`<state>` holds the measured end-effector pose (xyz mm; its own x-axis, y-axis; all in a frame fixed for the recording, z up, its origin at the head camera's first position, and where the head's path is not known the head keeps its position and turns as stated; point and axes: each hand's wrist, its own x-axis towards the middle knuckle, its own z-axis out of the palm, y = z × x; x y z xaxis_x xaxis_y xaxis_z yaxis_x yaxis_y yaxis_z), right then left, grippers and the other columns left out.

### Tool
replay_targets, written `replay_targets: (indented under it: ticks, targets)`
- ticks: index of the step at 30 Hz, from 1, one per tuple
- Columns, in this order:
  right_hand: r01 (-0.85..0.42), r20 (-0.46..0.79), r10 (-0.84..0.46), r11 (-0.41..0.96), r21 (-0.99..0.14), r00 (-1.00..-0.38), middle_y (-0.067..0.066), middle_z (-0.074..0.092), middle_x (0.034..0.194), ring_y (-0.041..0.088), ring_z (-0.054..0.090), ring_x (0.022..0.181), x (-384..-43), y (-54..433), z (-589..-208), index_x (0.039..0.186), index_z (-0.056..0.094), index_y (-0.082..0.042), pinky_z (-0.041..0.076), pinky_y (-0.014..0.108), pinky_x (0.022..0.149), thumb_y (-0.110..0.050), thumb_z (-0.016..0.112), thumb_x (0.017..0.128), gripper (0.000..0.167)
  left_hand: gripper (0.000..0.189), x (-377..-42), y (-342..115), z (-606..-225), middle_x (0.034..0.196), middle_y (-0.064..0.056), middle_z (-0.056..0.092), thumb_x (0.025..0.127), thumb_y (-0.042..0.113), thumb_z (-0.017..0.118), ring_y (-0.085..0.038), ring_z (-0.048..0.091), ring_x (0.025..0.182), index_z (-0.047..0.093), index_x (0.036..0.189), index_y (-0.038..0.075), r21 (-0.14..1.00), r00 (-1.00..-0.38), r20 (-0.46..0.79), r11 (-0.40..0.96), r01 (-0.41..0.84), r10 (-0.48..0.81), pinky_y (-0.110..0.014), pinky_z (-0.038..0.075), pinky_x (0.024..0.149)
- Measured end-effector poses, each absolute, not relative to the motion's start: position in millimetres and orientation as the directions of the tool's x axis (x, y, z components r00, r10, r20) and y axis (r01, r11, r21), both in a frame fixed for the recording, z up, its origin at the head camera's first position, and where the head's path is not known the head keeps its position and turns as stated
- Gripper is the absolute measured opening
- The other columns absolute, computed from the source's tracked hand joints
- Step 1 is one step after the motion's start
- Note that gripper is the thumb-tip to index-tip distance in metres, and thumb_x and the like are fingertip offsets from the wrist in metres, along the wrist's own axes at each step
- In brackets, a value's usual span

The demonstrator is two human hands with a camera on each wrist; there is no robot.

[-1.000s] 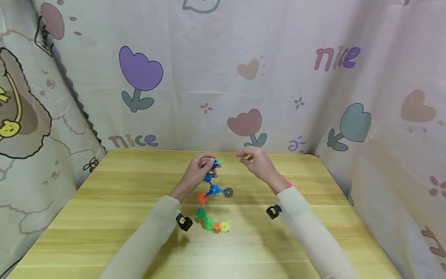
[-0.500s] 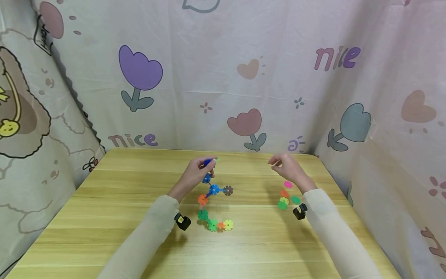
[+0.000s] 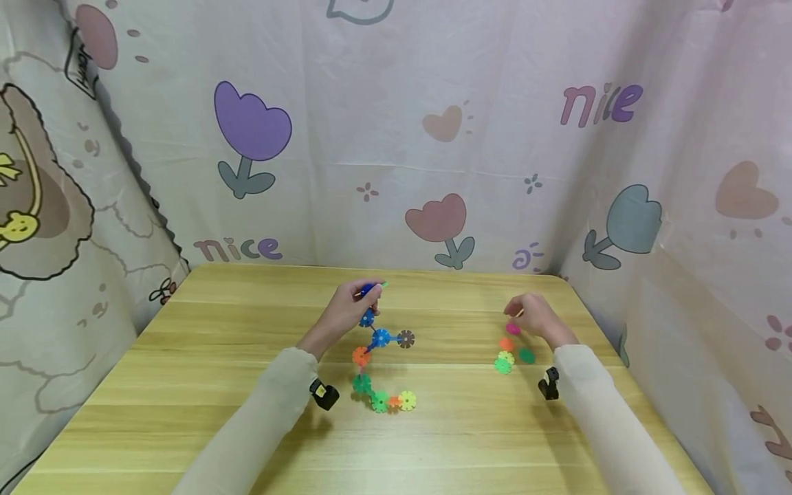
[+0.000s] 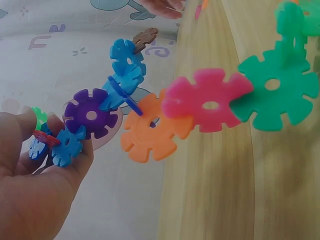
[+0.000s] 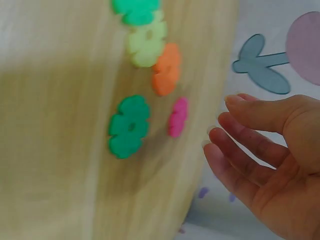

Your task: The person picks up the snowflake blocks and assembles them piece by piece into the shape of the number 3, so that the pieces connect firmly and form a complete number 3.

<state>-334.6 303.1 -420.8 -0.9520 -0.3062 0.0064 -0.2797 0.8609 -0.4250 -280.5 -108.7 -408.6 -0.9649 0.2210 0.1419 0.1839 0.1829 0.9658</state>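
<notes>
One wooden table (image 3: 458, 440): discs and hands are seen over or on it.
Flower-disc chain (image 3: 380, 337): held up at its far end, left of the table's middle. Its long way is run from far to near, then bent right to a yellow end disc (image 3: 407, 401). A short side arm is pointed right, tipped by a brown disc (image 3: 405, 339). Whether the table is touched by its near end cannot be told.
Left hand (image 3: 346, 306): the chain's far end is pinched by thumb and fingers.
Right hand (image 3: 537, 317): fingers bent, thumb set apart, nothing seen held.
Loose discs (image 3: 503, 366): spread on the right side.
Pink disc (image 3: 513, 328): found near the right fingertips. A reach for it seems in hand; a small, soft pinch would be needed, with the chain held steady.
</notes>
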Motion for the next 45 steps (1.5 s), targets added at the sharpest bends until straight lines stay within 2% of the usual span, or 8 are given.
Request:
replay_targets:
  ticks: [11,17,20,23,31,36,40,45]
  targets:
    - [-0.185,-0.055,-0.238,0.861,-0.474,-0.97,0.024,0.072,0.111,0.038,0.068,0.101,-334.0,314.5,-437.5,0.111,0.073,0.005,0.056,0.055,0.095,0.001,0.075,0.09,0.022,0.04,-280.0,-107.4,-408.0,0.094,-0.012,0.061,0.109,0.025,0.053,-0.026,0.068,0.086,0.06,0.141,0.002,0.965,-0.958,0.164,0.165,0.206,0.235,-0.04,0.062,0.085]
    - [-0.187,-0.079,-0.251,0.865,-0.465,-0.965,0.023,0.073,0.107,0.035,0.067,0.1,-335.2,317.9,-441.2,0.112,0.072,0.006,0.055,0.054,0.095,0.003,0.076,0.089,0.024,0.039,-280.8,-106.7,-408.6,0.097,-0.018,0.061,0.109,0.023,0.054,-0.02,0.066,0.082,0.06,0.141,0.002,0.966,-0.958,0.165,0.159,0.205,0.235,-0.029,0.061,0.079]
    - [-0.189,-0.082,-0.254,0.864,-0.466,-0.964,0.023,0.073,0.107,0.036,0.068,0.1,-335.7,318.8,-443.4,0.112,0.072,0.007,0.056,0.053,0.095,0.004,0.076,0.088,0.025,0.04,-280.6,-106.2,-408.6,0.101,-0.025,0.06,0.109,0.023,0.054,-0.021,0.066,0.082,0.059,0.141,0.001,0.967,-0.956,0.168,0.15,0.207,0.24,-0.036,0.062,0.084]
    - [-0.182,-0.083,-0.25,0.86,-0.477,-0.965,0.023,0.074,0.108,0.035,0.07,0.1,-336.2,319.1,-445.3,0.112,0.071,0.008,0.058,0.051,0.095,0.005,0.076,0.087,0.026,0.039,-280.4,-106.2,-409.1,0.101,-0.024,0.06,0.109,0.023,0.054,-0.022,0.066,0.083,0.06,0.141,0.002,0.967,-0.956,0.168,0.148,0.207,0.24,-0.044,0.062,0.088]
    - [-0.166,-0.064,-0.227,0.85,-0.5,-0.972,0.015,0.071,0.096,0.026,0.063,0.089,-336.1,320.6,-444.2,0.103,0.073,0.002,0.055,0.043,0.085,0.003,0.079,0.085,0.019,0.037,-279.6,-107.1,-409.5,0.093,-0.007,0.061,0.109,0.025,0.054,-0.027,0.067,0.087,0.062,0.14,0.008,0.968,-0.959,0.153,0.16,0.194,0.238,-0.028,0.061,0.08]
    - [-0.179,-0.028,-0.224,0.84,-0.513,-0.974,0.015,0.07,0.092,0.026,0.063,0.086,-335.9,318.5,-439.2,0.098,0.074,0.0,0.054,0.039,0.08,0.0,0.081,0.084,0.016,0.037,-279.0,-107.3,-409.0,0.093,-0.008,0.061,0.109,0.025,0.054,-0.038,0.067,0.094,0.061,0.141,0.008,0.968,-0.96,0.15,0.164,0.192,0.236,-0.031,0.062,0.083]
    - [-0.213,0.019,-0.238,0.831,-0.514,-0.971,0.013,0.069,0.091,0.024,0.061,0.085,-337.0,313.0,-434.4,0.097,0.075,-0.001,0.05,0.034,0.077,0.0,0.08,0.085,0.014,0.038,-278.7,-108.1,-409.1,0.095,-0.01,0.062,0.108,0.026,0.055,-0.033,0.068,0.091,0.061,0.141,0.008,0.966,-0.961,0.151,0.171,0.192,0.23,-0.037,0.062,0.085]
    - [-0.271,0.082,-0.271,0.799,-0.537,-0.959,0.014,0.07,0.088,0.02,0.062,0.079,-338.1,301.7,-426.3,0.097,0.075,0.0,0.051,0.03,0.072,0.003,0.078,0.084,0.014,0.038,-279.1,-109.2,-410.1,0.096,-0.012,0.062,0.108,0.027,0.056,-0.025,0.067,0.087,0.062,0.141,0.009,0.965,-0.961,0.152,0.176,0.194,0.23,-0.027,0.061,0.081]
